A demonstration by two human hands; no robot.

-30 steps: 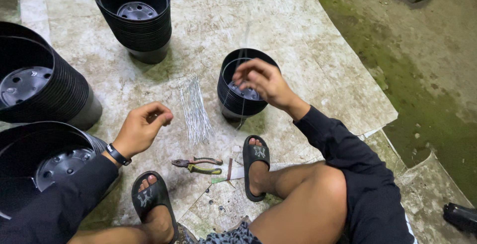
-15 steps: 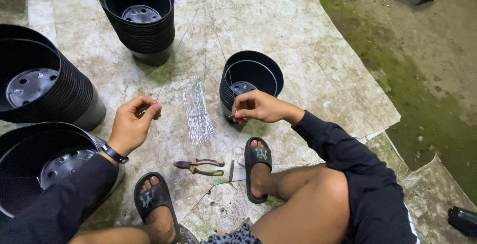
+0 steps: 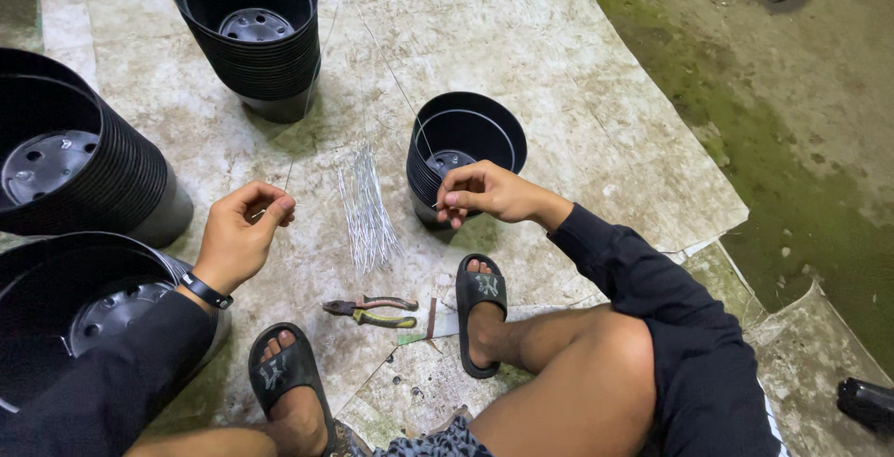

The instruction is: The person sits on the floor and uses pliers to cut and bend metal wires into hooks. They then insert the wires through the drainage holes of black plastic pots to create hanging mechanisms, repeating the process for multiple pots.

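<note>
My left hand (image 3: 244, 231) pinches one end of a thin wire (image 3: 307, 94) that runs up toward the far stack of black pots (image 3: 250, 33). My right hand (image 3: 482, 192) pinches another thin wire at the near rim of a small stack of black plastic pots (image 3: 463, 145) straight ahead. Between my hands a bundle of cut silver wires (image 3: 365, 208) lies on the pale mat (image 3: 559, 94).
Pliers (image 3: 371, 310) lie on the mat between my two black sandals (image 3: 283, 373) (image 3: 481, 308). Two tall pot stacks (image 3: 70, 164) (image 3: 74, 308) stand at my left. Mossy concrete (image 3: 801, 141) lies to the right, past the mat's edge.
My right hand came down from above the small pot stack to its near rim. My left hand stayed beside the wire bundle, fingers now closed on a wire.
</note>
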